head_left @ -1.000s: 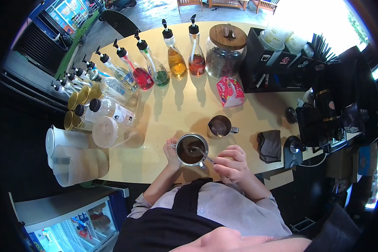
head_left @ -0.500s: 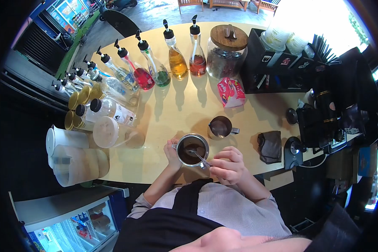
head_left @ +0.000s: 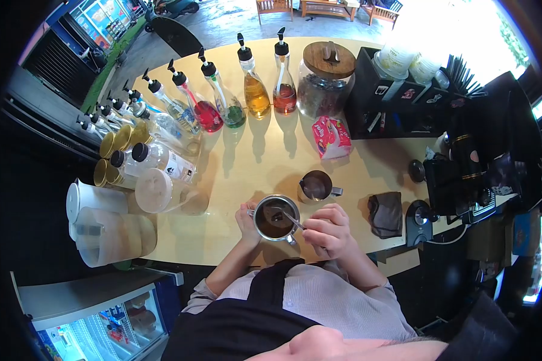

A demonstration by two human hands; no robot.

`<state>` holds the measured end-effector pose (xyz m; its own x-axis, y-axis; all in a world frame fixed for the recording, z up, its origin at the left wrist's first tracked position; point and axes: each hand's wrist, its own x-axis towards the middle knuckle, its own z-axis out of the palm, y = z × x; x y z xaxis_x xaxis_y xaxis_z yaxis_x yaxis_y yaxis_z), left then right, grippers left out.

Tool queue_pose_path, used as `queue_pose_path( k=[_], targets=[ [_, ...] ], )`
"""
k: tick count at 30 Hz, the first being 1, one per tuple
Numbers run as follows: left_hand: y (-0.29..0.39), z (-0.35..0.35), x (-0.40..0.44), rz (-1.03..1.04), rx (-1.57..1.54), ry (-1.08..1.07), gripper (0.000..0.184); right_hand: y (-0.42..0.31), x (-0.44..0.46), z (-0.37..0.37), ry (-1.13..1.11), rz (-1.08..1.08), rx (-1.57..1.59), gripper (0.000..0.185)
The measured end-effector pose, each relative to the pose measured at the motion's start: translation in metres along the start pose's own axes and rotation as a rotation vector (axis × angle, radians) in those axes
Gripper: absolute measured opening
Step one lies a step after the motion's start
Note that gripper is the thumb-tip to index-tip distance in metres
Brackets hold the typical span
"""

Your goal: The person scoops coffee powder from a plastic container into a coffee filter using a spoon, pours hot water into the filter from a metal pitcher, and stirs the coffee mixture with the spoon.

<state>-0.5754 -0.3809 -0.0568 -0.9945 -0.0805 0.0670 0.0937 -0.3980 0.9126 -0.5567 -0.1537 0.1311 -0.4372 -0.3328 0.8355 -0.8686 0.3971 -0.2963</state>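
A round metal cup (head_left: 275,197) with dark brown liquid inside stands at the table's near edge. At its left side, my left hand (head_left: 247,224) is closed around the handle. My right hand (head_left: 327,231) grips a metal spoon (head_left: 296,222) just right of the cup, and the spoon's lower end reaches into the liquid. Beyond them, a smaller metal pitcher (head_left: 312,194) stands with its handle pointing right; neither hand touches it.
Several pump bottles (head_left: 256,99) line the table's far and left edges. Clear plastic pitchers (head_left: 105,237) stand at left. A lidded glass jar (head_left: 321,96), a pink packet (head_left: 331,139) and a black cup organizer (head_left: 367,99) sit behind. A dark cloth (head_left: 386,215) lies right, near a coffee machine (head_left: 457,186).
The spoon has shifted inside the cup, its handle now angled differently, and my right hand has moved slightly. My left hand keeps its place on the cup. The view has tilted a little.
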Motion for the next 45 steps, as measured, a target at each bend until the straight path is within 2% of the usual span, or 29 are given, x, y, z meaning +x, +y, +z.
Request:
queue_pose_path(
  k=[2,9,11,12,18,20,23,27,30,34,36,40,42,45],
  targets=[
    [0.000,0.002,0.001,0.013,-0.009,0.002,0.047,-0.001,0.000,-0.001,-0.025,0.025,0.092,0.027],
    [0.004,0.006,0.000,-0.012,0.019,0.055,0.048,0.000,0.003,-0.001,-0.021,0.000,0.017,0.026],
    [0.005,0.014,0.001,0.023,0.029,0.103,0.052,-0.001,0.002,-0.001,-0.011,0.030,0.129,0.027],
    [0.006,0.017,0.002,0.056,0.038,0.148,0.057,-0.001,0.002,-0.002,-0.011,0.031,0.130,0.027],
    [0.011,0.024,0.002,0.061,0.019,0.160,0.056,-0.001,0.008,-0.004,-0.027,0.004,0.030,0.024],
    [0.010,0.023,0.002,0.064,0.018,0.158,0.056,-0.003,0.007,-0.002,-0.026,0.030,0.135,0.022],
    [0.011,0.021,0.002,0.064,0.034,0.146,0.056,-0.002,0.000,-0.002,0.025,-0.001,0.075,0.022],
    [0.013,0.023,0.001,0.037,0.038,0.149,0.057,-0.002,0.002,-0.001,-0.020,-0.032,0.021,0.021],
    [0.012,0.022,0.003,0.075,0.040,0.127,0.056,-0.004,-0.001,0.000,-0.027,-0.009,0.121,0.021],
    [0.004,0.012,0.001,0.059,0.043,0.124,0.056,-0.005,0.002,0.001,-0.001,-0.064,0.020,0.018],
    [-0.005,-0.002,0.000,-0.019,0.006,0.051,0.049,-0.007,0.003,0.002,-0.023,-0.087,-0.017,0.016],
    [-0.008,-0.008,0.000,-0.028,0.020,-0.020,0.046,-0.008,-0.002,0.005,0.082,-0.152,-0.012,0.014],
    [-0.010,-0.009,0.000,-0.029,-0.013,-0.045,0.046,-0.009,0.000,0.006,0.124,-0.193,-0.134,0.014],
    [-0.020,-0.014,-0.001,-0.072,-0.066,-0.006,0.047,-0.014,0.010,0.013,0.050,-0.213,-0.165,0.014]
  ],
)
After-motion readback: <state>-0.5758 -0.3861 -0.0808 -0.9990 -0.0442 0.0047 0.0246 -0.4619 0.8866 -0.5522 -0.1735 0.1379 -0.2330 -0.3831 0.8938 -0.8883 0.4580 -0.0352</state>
